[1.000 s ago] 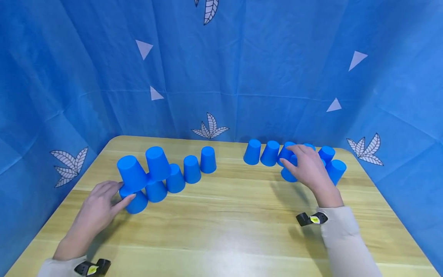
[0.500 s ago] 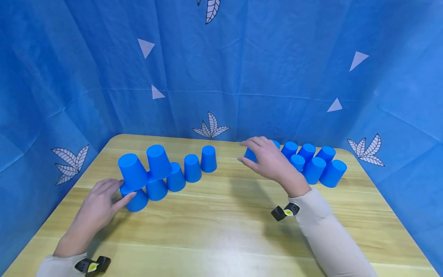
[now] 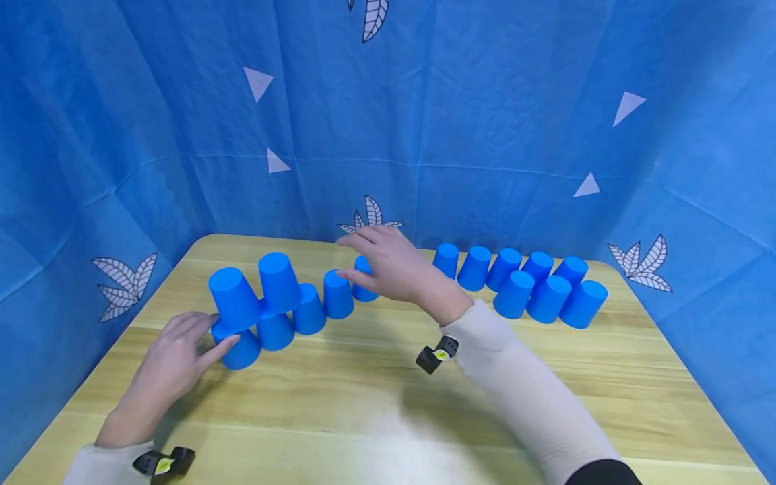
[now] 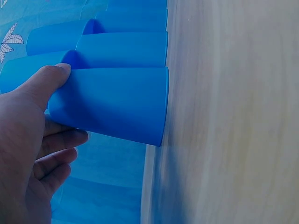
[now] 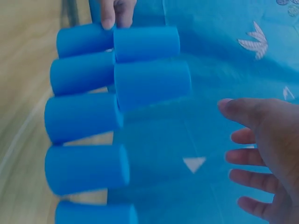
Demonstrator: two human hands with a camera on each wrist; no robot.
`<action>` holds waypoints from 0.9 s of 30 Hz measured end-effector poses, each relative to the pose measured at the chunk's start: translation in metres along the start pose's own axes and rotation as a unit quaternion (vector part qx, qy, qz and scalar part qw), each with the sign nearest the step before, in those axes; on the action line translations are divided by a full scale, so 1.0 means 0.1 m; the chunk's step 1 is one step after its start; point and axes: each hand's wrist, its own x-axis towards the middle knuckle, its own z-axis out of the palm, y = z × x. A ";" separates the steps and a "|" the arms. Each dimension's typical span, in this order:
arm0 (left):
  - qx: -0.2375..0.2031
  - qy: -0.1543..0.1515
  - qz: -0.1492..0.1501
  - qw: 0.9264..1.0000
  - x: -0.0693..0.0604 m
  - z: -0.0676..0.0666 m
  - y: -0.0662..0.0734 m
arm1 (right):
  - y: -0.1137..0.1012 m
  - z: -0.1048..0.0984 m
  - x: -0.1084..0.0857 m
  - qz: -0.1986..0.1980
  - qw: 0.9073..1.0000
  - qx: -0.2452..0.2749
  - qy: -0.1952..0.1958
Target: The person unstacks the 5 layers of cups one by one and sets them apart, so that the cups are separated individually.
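Left hand: the person's left hand [image 3: 174, 360], at the near end of the left-hand row, pinches the narrow upper end of one smooth blue, tapered, inverted cup [image 3: 242, 351]; the thumb lies on its near side, and the lower fingers are loosely bent below, clear of it.
Left-hand row: five such cups stand rim-down in a slanting line on the table; the gripped one is nearest the person, and the farthest blue inverted cup [image 3: 365, 263] lies partly behind the right hand [image 3: 397, 266].
Upper tier: two more blue cups, a nearer upper cup [image 3: 234, 300] and a farther upper cup [image 3: 280, 283], rest inverted side by side over the near end of the row.
Right hand: raised near the row's far end, fingers apart and slightly bent, thumb well separated; it has hold of nothing.
Right-hand group: eight matching cups, all inverted, in a back line of five [image 3: 474, 269] and a front line of three [image 3: 549, 300].
Sleeves: pale beige cloth [image 3: 515, 377], with a small black wrist device [image 3: 438, 355] at each wrist.
Table: a light wood-grained top [image 3: 339, 411] with rounded far corners.
Backdrop: blue fabric [image 3: 388, 101] printed with white triangles and outlined leaves.
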 end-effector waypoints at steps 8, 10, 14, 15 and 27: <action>0.001 -0.003 -0.005 1.000 0.02 0.00 0.00 | -0.26 0.06 0.37 -0.021 0.998 0.008 -0.053; 0.001 -0.004 -0.004 1.000 0.01 -0.01 0.00 | -0.32 0.09 0.43 -0.021 0.998 0.008 -0.066; 0.003 -0.001 0.004 1.000 0.00 0.00 0.00 | -0.44 0.16 0.55 -0.013 0.997 0.016 -0.080; 0.004 0.001 0.006 1.000 0.00 0.00 0.00 | -0.47 0.18 0.57 -0.009 0.996 0.022 -0.083; 0.005 0.012 0.019 1.000 0.00 0.02 -0.04 | -0.62 0.34 0.78 -0.010 0.995 -0.004 -0.098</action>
